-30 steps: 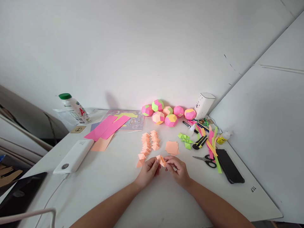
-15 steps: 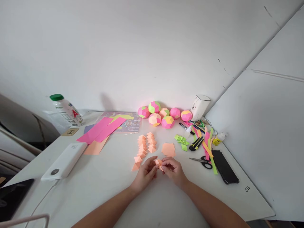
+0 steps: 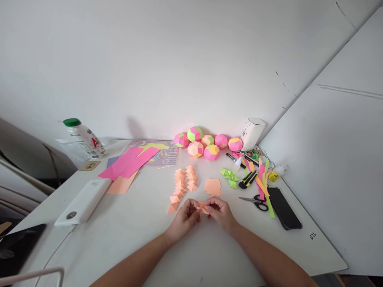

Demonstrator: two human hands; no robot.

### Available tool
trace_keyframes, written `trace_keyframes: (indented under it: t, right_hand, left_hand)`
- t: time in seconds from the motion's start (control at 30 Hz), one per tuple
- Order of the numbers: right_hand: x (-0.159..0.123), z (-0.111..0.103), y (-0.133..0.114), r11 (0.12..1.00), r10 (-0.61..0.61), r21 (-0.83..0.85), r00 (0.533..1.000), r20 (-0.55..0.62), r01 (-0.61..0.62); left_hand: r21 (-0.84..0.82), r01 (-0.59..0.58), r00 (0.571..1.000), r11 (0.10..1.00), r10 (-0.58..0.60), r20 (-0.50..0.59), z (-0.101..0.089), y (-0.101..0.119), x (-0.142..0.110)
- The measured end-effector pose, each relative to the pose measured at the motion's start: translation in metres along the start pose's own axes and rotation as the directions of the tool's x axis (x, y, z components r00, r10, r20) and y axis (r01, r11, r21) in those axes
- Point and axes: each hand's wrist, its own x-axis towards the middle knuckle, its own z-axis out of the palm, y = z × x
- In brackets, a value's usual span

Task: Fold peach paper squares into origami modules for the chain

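Note:
My left hand (image 3: 184,220) and my right hand (image 3: 220,214) meet over the white table (image 3: 125,239), both pinching a small folded peach paper piece (image 3: 202,207) between their fingertips. Just beyond the hands lie two rows of folded peach paper units (image 3: 184,181) and a small stack of flat peach squares (image 3: 213,186). Two more folded peach pieces (image 3: 173,203) rest left of my left hand.
Several pink, green and peach paper balls (image 3: 206,144) line the wall. Right: green folded bits (image 3: 229,175), coloured strips (image 3: 263,179), scissors (image 3: 254,201), a cutter (image 3: 247,180), a glue bottle (image 3: 275,173), a black phone (image 3: 284,213). Left: pink sheets (image 3: 128,162), a white power bank (image 3: 82,202), a bottle (image 3: 83,137).
The hands have kept working the peach piece; it now lies flatter between the fingertips. The view shifted slightly as the head moved.

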Motion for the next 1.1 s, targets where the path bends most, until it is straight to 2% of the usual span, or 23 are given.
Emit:
trace_keyframes:
  t: [0.1,0.23,0.4,0.5,0.8,0.87,0.93,1.1]
  right_hand:
    - [-0.0001,-0.0009,0.0031,1.000,-0.002,0.002,1.000,0.017,0.002]
    - [-0.0008,-0.0013,0.0044,1.000,-0.016,0.024,0.998,0.053,0.015]
    - [-0.0025,0.0009,-0.0027,0.999,-0.007,0.034,0.996,0.092,0.004]
    - [-0.0035,0.0021,-0.0050,1.000,0.021,0.020,0.991,0.132,-0.024]
    - [-0.0055,0.0025,-0.0012,1.000,-0.005,0.016,0.992,0.122,0.003]
    - [-0.0071,0.0031,-0.0022,0.998,-0.044,-0.036,0.991,0.128,0.049]
    - [-0.0084,0.0036,-0.0027,0.983,-0.135,-0.108,0.980,0.143,0.151]
    - [-0.0088,0.0042,0.0005,0.846,-0.415,-0.279,0.890,0.189,0.454]
  left_hand:
    - [-0.018,0.009,1.000,1.000,-0.009,0.006,0.0005,0.0016,-0.0003]
    - [-0.031,0.049,0.998,0.998,-0.050,-0.042,0.0023,0.0035,0.0005]
    - [-0.031,0.088,0.996,0.996,-0.088,0.006,0.0013,0.0030,0.0023]
    - [-0.066,0.086,0.995,0.994,-0.088,-0.035,0.0001,0.0024,0.0034]
    - [-0.074,0.118,0.990,0.990,-0.123,-0.063,0.0011,0.0059,0.0047]
    - [-0.087,0.137,0.987,0.987,-0.143,-0.071,0.0003,0.0055,0.0047]
    - [-0.113,0.151,0.985,0.982,-0.159,-0.066,-0.0009,0.0056,0.0046]
    - [-0.117,0.167,0.983,0.979,-0.175,-0.056,-0.0030,0.0091,0.0041]
